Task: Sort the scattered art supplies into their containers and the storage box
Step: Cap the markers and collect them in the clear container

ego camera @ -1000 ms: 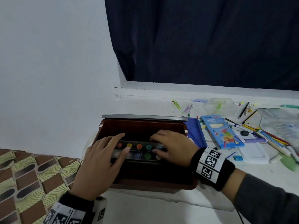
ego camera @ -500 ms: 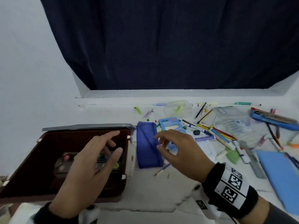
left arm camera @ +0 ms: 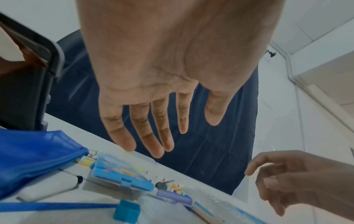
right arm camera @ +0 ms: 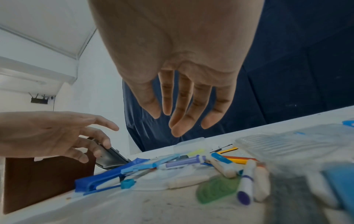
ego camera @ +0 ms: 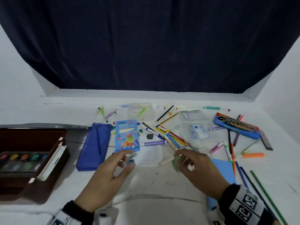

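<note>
From the head view, our left hand and right hand hover over the bench, fingers loose, holding nothing. The storage box sits at nine o'clock with the paint set inside; the blue pouch lies just beside it, loose markers at one o'clock.

In the left wrist view, our fingers spread straight above the Ninso pack.

In the right wrist view, our fingers hang relaxed over a purple marker and green eraser.
</note>
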`<state>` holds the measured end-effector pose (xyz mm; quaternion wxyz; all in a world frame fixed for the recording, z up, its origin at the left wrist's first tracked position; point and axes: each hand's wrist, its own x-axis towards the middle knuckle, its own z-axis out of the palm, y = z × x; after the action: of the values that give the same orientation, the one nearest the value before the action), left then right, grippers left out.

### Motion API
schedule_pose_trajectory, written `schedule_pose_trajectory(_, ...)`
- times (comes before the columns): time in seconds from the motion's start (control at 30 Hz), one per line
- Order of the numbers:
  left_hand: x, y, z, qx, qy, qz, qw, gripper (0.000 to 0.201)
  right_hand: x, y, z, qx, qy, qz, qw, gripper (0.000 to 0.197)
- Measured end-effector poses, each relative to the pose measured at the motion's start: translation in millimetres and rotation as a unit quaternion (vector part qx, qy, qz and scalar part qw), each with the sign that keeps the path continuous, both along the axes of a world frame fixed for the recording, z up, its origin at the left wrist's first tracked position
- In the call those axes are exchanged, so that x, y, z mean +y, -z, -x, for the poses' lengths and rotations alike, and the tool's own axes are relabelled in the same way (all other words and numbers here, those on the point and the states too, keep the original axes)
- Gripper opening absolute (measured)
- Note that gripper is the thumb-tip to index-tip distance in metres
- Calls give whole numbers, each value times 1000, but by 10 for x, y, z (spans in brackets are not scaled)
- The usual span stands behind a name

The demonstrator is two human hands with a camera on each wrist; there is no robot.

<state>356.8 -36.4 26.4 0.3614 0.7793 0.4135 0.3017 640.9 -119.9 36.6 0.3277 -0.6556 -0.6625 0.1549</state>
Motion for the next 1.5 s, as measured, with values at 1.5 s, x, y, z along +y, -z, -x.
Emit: schedule_pose_trajectory(1.5, 3061, -136, -1135, 303, -25, -54, 951, 92, 1417, 218, -253, -102, -114, 42, 987, 23)
